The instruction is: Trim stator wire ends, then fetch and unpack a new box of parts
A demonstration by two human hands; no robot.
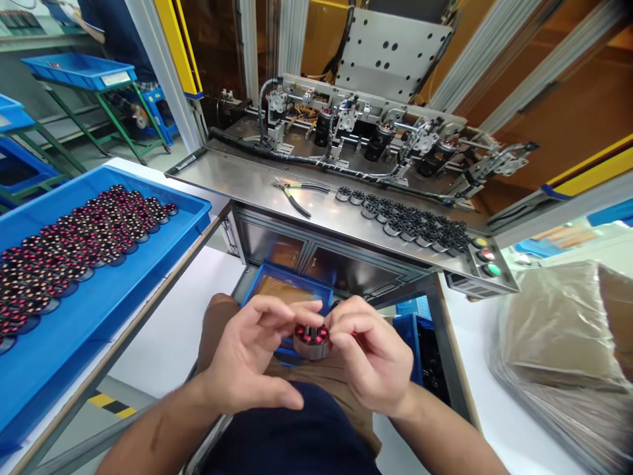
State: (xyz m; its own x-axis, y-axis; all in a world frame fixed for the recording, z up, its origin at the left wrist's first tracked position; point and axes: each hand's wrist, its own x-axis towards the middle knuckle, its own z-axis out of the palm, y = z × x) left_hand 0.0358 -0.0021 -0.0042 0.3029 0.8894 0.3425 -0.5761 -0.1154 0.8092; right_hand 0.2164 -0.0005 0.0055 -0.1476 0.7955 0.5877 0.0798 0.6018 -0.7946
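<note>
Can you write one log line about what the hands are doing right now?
left hand: holds wound stator | right hand: holds wound stator too | blue tray: more at left | pliers: on steel shelf

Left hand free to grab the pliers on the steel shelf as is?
Probably not as is: the left hand and the right hand both pinch the wound stator. The pliers lie uncovered.
</note>
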